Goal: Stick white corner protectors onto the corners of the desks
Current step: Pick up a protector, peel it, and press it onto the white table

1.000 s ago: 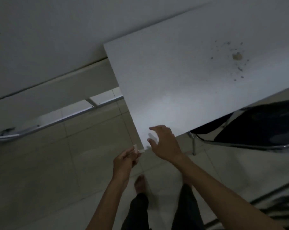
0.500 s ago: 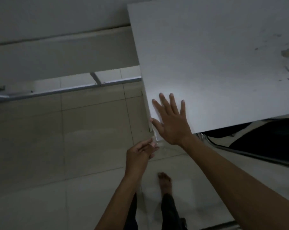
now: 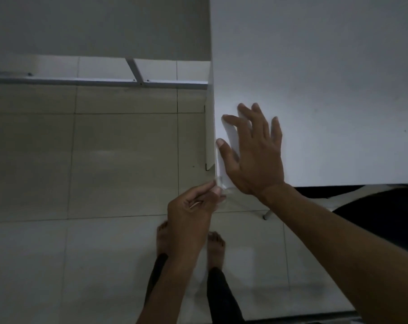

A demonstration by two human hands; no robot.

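Observation:
A white desk (image 3: 327,78) fills the upper right; its near left corner is right in front of me. A small pale corner protector (image 3: 223,187) sits at that corner, partly hidden by my fingers. My left hand (image 3: 193,206) pinches the protector from below and the left, fingers curled. My right hand (image 3: 254,155) lies flat on the desktop just beyond the corner, fingers spread and straight, thumb along the desk's left edge.
A second white desk (image 3: 93,24) stands at the upper left, with a metal frame rail (image 3: 93,81) below it. A dark chair (image 3: 385,211) is tucked under the desk at right. Tiled floor (image 3: 104,160) and my bare feet lie below.
The view has swung so the desk corner sits closer and squarer. My right hand went from curled at the corner to flat on the desktop. My left hand stayed pinching at the corner.

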